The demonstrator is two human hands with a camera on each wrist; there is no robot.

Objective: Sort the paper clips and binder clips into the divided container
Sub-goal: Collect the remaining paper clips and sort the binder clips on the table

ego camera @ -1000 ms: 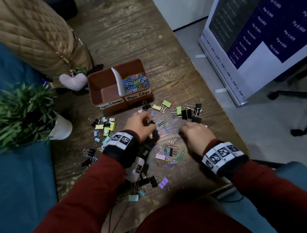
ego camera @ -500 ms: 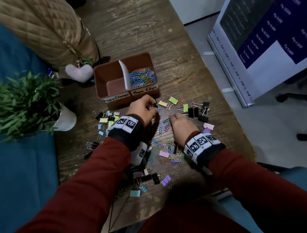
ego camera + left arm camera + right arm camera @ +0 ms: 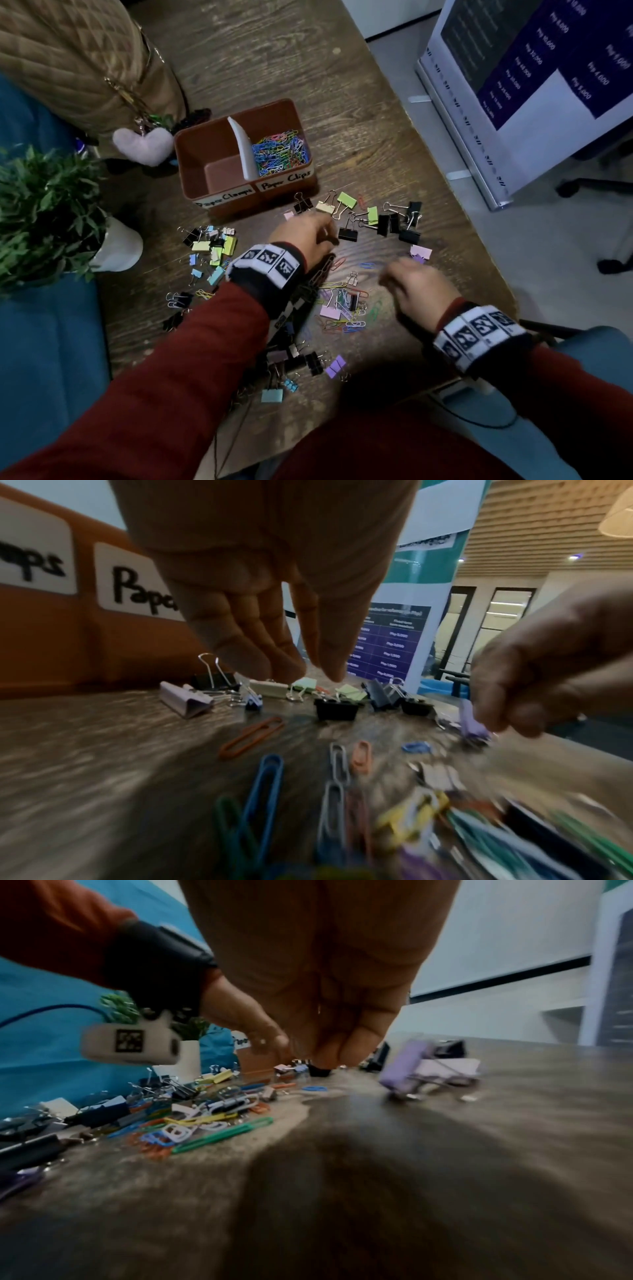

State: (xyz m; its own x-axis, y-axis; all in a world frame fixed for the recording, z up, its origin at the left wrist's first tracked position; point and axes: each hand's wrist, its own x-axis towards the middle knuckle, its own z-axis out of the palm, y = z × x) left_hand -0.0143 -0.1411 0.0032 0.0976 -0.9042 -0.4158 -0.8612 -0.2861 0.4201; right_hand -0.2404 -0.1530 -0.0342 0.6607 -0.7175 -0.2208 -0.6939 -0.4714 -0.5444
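the right hand point(image 3: 419, 291) is drifting right toward the lilac binder clip point(image 3: 420, 253) just ahead of its curled fingers, grasp unclear; the left hand point(image 3: 305, 236) is hovering, fingers released, near the divided container point(image 3: 219, 205) on the tabletop.

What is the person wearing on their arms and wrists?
Both arms are in dark red long sleeves. Each bare hand, left hand and right hand, has a black wristband ringed with white squares printed with black code patterns. Under the left wrist hangs a small white camera unit bearing one such marker, with a blue cable trailing.
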